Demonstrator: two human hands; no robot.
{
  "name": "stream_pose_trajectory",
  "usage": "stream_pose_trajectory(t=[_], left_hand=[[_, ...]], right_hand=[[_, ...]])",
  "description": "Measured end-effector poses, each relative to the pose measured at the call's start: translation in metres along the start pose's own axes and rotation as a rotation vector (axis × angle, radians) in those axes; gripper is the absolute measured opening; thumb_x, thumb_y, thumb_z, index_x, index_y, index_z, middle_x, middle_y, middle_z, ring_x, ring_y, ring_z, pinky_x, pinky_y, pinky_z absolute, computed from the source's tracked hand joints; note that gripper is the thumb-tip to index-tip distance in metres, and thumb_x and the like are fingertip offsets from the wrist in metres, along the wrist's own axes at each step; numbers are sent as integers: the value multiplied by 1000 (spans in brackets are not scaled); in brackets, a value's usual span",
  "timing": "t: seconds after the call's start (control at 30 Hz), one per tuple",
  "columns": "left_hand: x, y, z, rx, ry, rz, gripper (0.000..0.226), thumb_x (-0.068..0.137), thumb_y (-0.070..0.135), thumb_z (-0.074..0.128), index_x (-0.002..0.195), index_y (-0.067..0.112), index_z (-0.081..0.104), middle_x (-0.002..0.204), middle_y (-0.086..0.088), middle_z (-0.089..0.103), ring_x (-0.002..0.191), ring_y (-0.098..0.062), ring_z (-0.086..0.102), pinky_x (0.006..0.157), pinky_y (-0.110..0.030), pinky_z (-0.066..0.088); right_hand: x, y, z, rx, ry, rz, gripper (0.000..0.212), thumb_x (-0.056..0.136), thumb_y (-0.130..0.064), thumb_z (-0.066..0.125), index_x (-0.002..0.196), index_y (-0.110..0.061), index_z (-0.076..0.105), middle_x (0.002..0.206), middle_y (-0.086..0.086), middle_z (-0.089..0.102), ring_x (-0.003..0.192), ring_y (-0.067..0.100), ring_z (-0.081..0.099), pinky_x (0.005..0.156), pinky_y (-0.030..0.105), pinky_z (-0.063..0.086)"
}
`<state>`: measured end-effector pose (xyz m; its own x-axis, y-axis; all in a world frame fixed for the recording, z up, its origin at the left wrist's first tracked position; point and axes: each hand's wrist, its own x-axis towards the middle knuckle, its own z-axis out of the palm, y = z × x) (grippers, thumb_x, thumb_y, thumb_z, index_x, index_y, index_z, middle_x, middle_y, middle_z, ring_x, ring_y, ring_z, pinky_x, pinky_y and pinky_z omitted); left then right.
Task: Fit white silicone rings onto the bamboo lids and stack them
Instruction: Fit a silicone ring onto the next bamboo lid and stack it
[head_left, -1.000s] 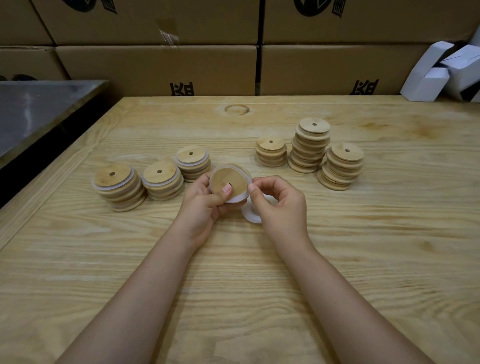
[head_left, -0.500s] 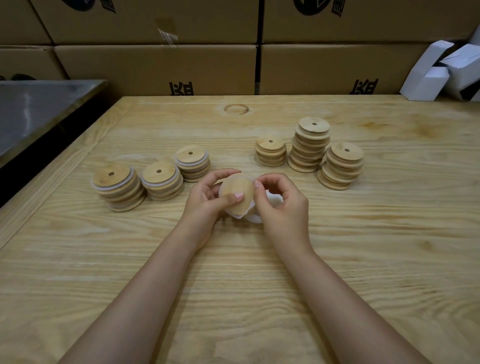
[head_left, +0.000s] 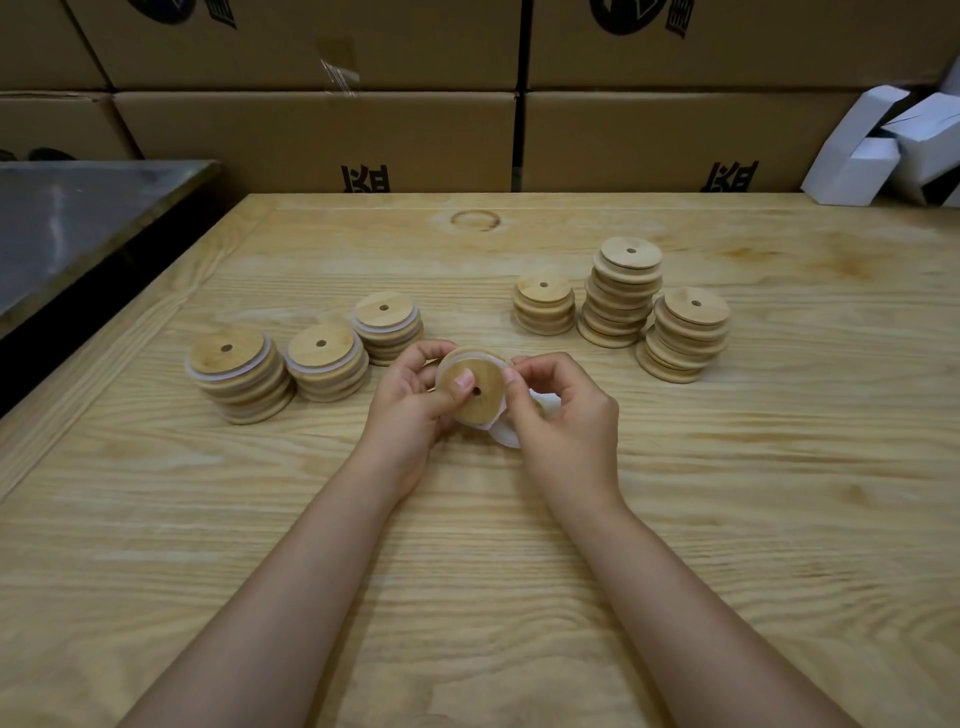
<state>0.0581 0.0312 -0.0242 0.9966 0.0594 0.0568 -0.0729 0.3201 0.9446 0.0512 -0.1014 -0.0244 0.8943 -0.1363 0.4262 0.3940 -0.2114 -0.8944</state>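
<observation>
Gripping bamboo lid – left hand, right hand, white ring below

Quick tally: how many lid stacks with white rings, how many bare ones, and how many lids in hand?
Ringed stacks: 3
Bare stacks: 3
Lid in hand: 1
Total: 6 stacks, plus 1 lid.

A round bamboo lid with a small centre hole is held tilted above the worktop's middle, a white silicone ring partly round its rim. Three ringed stacks stand toward the left edge, three bare stacks toward the right.
</observation>
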Motion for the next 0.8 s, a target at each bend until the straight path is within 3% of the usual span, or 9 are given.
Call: stream_pose_trajectory(t=[0.17,0.33,0.63,0.8], left_hand=[[0,1,0,-57,-3,-3,21,80,-3,55,94,13,51,68,2,69,59,-9,64,53,-23,53],[-1,4,1,-108,-4,-9,27,68,7,59,94,11,52,71,0,69,61,-11,64,52,-23,52],[-1,4,-1,-88,-32,-22,36,68,1,71,96,11,52,77,-4,68,66,-14,64,57,-28,53],[-4,1,1,2,-44,54,29,69,10,66,95,19,59,80,-9,66,73,-20,62,66,-35,50]], right_hand=[[1,1,1,78,-6,69,24,83,-10,67,71,-29,60,73,-14,66,74,0,62,72,16,48],[3,-1,0,146,-42,91,23,83,-5,66,70,-23,61,78,-12,67,77,4,64,76,20,51],[3,-1,-3,105,-71,47,22,85,-7,66,76,-26,61,75,-13,65,73,0,61,70,13,47],[0,-1,-2,36,-58,-48,18,85,-7,65,79,-24,62,76,-14,63,75,1,59,72,13,44]])
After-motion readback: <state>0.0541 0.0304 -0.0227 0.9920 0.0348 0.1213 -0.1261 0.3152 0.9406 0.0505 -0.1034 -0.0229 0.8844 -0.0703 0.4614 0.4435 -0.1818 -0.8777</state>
